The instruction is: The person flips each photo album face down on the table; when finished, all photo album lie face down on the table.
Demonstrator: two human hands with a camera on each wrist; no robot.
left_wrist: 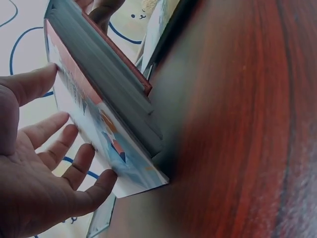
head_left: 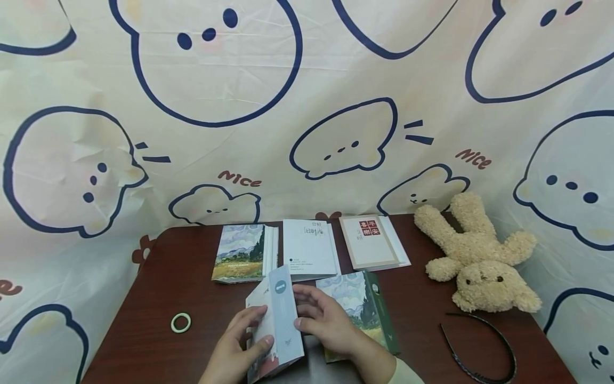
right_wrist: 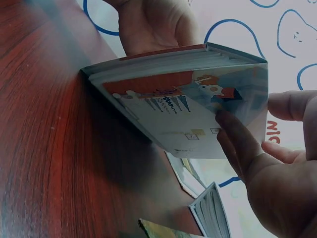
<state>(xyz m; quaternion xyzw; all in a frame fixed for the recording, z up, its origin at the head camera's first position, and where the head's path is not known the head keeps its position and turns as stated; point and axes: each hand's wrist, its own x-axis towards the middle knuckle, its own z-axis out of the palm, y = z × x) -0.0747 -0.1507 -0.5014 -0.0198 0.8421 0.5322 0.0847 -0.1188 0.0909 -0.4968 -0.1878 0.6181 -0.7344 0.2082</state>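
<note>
Both hands hold an album (head_left: 286, 306) with a pale blue spine, standing tilted above the table. My left hand (head_left: 237, 344) lies against one illustrated cover (left_wrist: 99, 119), fingers spread and thumb on that same face. At the other side, my right hand (head_left: 331, 322) grips the album, thumb at the spine and fingers on the other cover (right_wrist: 171, 121). Its grey page edges (left_wrist: 99, 74) face downward in the left wrist view. Just right of it lies a landscape-painted album (head_left: 352, 304) with a green spine, partly hidden by the right hand.
Along the back stand another landscape-painted album (head_left: 240, 253), a white album (head_left: 309, 248) and a beige one (head_left: 371, 242). To the right are a plush bear (head_left: 472, 256) and a black headband (head_left: 510, 346). A pale green tape ring (head_left: 180, 322) lies left on the brown table (head_left: 144, 352).
</note>
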